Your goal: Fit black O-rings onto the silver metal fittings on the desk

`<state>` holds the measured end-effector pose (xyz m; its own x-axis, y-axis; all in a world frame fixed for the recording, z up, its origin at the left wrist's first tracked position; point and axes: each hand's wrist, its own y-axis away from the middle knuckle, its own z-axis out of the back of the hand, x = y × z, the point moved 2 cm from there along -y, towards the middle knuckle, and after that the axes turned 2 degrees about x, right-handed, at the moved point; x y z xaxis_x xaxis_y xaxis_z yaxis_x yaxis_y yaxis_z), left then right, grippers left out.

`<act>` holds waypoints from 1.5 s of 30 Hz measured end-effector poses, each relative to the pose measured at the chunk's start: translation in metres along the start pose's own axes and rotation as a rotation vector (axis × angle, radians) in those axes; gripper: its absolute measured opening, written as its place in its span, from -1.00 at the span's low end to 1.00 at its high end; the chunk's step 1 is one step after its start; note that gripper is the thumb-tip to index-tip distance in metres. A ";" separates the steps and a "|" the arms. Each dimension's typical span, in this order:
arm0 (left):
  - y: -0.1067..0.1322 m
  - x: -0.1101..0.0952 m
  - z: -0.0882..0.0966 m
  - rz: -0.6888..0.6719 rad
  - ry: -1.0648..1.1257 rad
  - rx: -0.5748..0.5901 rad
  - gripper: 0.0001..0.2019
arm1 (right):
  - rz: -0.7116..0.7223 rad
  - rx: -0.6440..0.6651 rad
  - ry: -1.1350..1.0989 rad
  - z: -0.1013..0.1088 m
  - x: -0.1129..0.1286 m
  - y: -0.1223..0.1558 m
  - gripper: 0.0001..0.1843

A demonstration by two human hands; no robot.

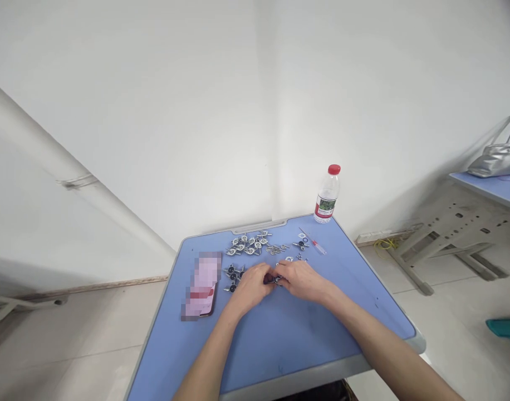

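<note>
My left hand (251, 285) and my right hand (302, 279) meet at the middle of a blue desk (280, 340). Both are closed in a pinch on one small dark and silver metal part (273, 279) held between them. A heap of several similar silver parts (249, 244) lies farther back. A few dark assembled parts (233, 274) rest just left of my left hand. Small rings and loose bits (300, 243) lie behind my right hand.
A phone (201, 285) lies at the desk's left side. A red-handled screwdriver (315, 243) and a red-capped water bottle (328, 195) stand at the back right corner. Another blue desk (495, 188) with a silver bag (497, 160) is far right.
</note>
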<state>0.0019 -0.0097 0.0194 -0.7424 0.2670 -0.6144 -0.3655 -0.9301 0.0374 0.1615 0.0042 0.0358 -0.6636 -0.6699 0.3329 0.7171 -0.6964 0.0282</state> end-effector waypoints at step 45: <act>0.008 -0.005 0.012 0.022 0.056 0.042 -0.81 | -0.225 0.164 -0.335 0.026 -0.060 0.021 -0.92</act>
<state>-0.0045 -0.0155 0.0325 -0.7187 0.2309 -0.6558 -0.3735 -0.9238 0.0841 0.2223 0.0363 0.0411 -0.7212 -0.3667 0.5877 0.6045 -0.7475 0.2754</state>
